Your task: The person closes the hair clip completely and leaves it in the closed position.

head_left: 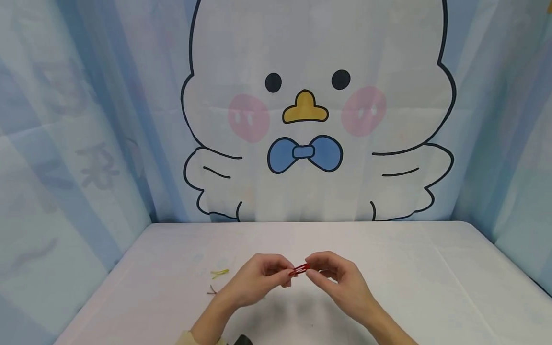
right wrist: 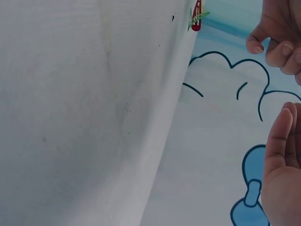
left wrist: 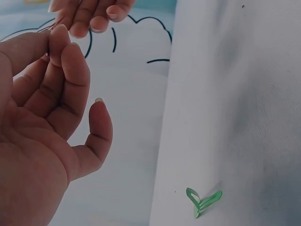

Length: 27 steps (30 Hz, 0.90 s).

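Note:
Between the two hands is a red snap hair clip (head_left: 300, 270), held above the white table. My left hand (head_left: 260, 280) pinches its left end between thumb and forefinger. At the other end, the thumb and fingers of my right hand (head_left: 340, 282) pinch the clip. The left wrist view shows the left hand (left wrist: 42, 122) with its little finger standing apart; the clip is mostly hidden there. In the right wrist view the right hand (right wrist: 284, 160) faces the left hand (right wrist: 282, 42), and the clip between them is out of frame.
Left of the hands on the table (head_left: 172, 254) lie a yellow-green hair clip (head_left: 220, 273) and a small brownish-red piece (head_left: 212, 290), partly behind the left wrist. A green clip (left wrist: 202, 203) shows in the left wrist view. A bird-printed curtain (head_left: 302, 191) stands behind the table.

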Available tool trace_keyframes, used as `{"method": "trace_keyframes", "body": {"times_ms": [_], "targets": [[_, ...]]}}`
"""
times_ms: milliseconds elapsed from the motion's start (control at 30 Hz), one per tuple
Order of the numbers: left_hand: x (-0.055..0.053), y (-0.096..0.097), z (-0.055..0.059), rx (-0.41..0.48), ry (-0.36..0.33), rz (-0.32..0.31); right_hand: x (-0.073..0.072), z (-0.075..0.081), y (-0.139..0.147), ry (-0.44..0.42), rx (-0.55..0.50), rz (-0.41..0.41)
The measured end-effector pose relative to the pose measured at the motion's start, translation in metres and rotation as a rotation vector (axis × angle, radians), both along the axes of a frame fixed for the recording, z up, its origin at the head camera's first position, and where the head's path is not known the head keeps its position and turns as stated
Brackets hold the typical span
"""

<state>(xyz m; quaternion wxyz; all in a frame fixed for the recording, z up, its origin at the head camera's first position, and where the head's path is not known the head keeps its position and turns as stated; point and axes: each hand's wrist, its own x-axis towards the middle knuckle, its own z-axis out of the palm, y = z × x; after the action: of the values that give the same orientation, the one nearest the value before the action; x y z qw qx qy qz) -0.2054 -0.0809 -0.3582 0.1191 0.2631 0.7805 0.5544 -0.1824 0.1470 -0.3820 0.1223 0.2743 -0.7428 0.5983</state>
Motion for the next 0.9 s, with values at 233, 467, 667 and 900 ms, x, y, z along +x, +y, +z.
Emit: {"method": "trace_keyframes", "body": {"times_ms": [233,467,667,900], "targets": [[0.0001,0.0017,0.0003,0.017,0.012,-0.006,0.0011,0.0029,-0.0016,-0.062,-0.057,0.009],[0.0001,0.0032,0.0004,0.05,-0.006,-0.025,0.0027,0.0032,-0.0034,-0.073,-0.088,0.051],[0.0011,0.0037,0.001,0.053,-0.008,-0.04,0.0031,0.0018,-0.005,-0.093,-0.107,0.053],[0.002,0.0047,0.0009,0.078,-0.007,-0.041,0.0049,0.0022,-0.0066,-0.096,-0.102,0.026]]}}
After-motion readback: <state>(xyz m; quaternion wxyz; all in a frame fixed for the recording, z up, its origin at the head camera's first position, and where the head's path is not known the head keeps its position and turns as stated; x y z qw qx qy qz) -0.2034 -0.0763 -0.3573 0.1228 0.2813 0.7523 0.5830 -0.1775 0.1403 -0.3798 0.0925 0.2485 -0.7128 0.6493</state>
